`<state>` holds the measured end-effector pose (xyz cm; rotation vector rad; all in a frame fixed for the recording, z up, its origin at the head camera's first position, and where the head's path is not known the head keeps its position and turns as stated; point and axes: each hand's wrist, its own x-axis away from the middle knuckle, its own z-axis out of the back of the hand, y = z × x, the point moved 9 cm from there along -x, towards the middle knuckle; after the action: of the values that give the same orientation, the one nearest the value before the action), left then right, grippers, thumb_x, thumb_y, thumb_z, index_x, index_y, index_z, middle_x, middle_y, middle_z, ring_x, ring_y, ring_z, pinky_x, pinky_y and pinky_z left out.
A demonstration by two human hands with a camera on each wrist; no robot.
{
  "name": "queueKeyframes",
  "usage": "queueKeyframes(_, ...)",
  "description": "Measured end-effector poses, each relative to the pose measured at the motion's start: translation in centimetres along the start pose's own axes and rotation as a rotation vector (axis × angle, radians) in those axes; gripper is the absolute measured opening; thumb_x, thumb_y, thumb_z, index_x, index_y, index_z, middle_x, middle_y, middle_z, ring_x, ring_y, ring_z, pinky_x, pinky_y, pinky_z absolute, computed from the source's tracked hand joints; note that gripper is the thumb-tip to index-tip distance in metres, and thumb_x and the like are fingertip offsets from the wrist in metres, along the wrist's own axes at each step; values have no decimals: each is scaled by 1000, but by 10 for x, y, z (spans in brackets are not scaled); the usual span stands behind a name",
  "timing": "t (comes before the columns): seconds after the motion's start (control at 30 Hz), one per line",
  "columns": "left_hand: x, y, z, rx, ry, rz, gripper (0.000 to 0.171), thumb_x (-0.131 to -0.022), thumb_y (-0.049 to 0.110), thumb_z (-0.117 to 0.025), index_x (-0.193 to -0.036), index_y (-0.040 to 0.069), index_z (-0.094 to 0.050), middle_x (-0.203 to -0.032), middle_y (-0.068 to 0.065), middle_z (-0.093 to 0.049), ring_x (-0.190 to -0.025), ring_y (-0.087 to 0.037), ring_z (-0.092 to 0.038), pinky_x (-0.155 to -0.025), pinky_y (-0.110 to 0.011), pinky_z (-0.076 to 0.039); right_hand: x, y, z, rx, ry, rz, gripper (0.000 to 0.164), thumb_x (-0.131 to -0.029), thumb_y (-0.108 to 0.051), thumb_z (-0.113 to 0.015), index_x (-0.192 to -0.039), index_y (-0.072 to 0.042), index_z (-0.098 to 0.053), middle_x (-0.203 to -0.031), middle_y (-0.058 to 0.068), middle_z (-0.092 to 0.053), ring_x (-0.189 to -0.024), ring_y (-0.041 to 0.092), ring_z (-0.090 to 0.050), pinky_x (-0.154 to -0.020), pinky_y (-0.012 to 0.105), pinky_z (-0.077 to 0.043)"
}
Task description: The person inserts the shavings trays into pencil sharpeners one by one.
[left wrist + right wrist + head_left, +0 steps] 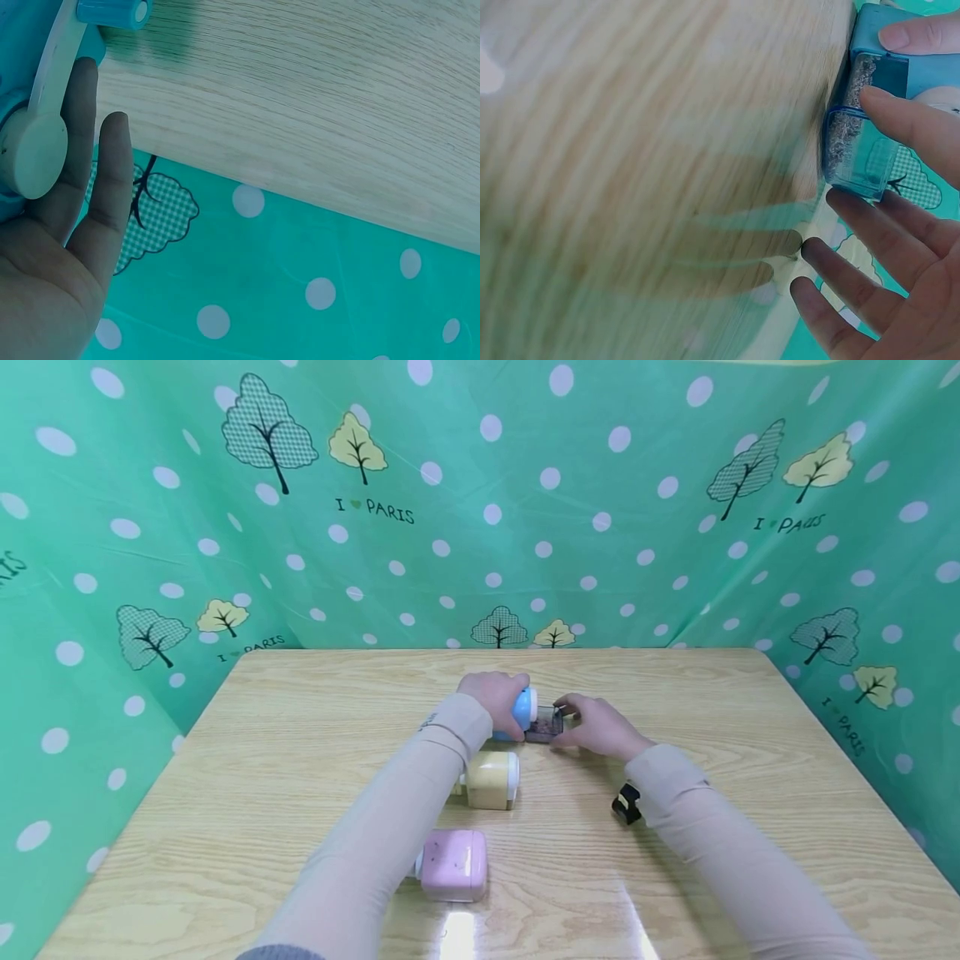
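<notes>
In the head view my left hand (497, 700) grips a blue pencil sharpener (522, 710) lying at the middle of the table. Its pale crank (51, 82) and blue knob show beside the left fingers in the left wrist view. Sticking out of the sharpener is a clear drawer (847, 142) with dark shavings inside. My right hand (600, 727) pinches this drawer, thumb on its side and a fingertip at its outer end. The other right fingers are spread. A left thumb (922, 34) presses the blue body in the right wrist view.
Nearer on the wooden table (300, 760) lie a yellow sharpener (491, 781) and a pink sharpener (453, 864), both partly behind the left arm. A black device (626, 804) sits by the right cuff. Green printed cloth (450, 527) hangs behind the table.
</notes>
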<state>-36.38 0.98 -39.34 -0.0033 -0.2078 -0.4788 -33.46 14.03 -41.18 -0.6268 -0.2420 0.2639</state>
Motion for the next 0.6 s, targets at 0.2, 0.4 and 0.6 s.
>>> queueKeyframes(0.2,1,1,1,1,2,-3,81,-63,55,-84,-130,21,-54,-111,-1,-70,-93,-18,-65,-73,-37,-55,0,-2,0,17,-1,7,76,-77,-29,-81,-140,4,-54,-135,28,-62,-123,43,-57,-106,56,-42)
queueKeyframes(0.4,2,1,1,4,3,0,80,-63,55,-84,-129,22,-55,-110,0,-70,-92,-17,-64,-72,-37,-54,-1,-2,-1,19,2,-2,75,-77,-27,-81,-140,4,-54,-135,28,-62,-124,43,-57,-107,55,-42)
queueKeyframes(0.6,2,1,2,13,0,-1,79,-63,54,-84,-129,22,-55,-110,-1,-70,-93,-17,-64,-72,-37,-54,-1,-3,-1,22,2,-5,75,-78,-28,-80,-141,4,-54,-135,28,-62,-125,43,-56,-107,54,-42)
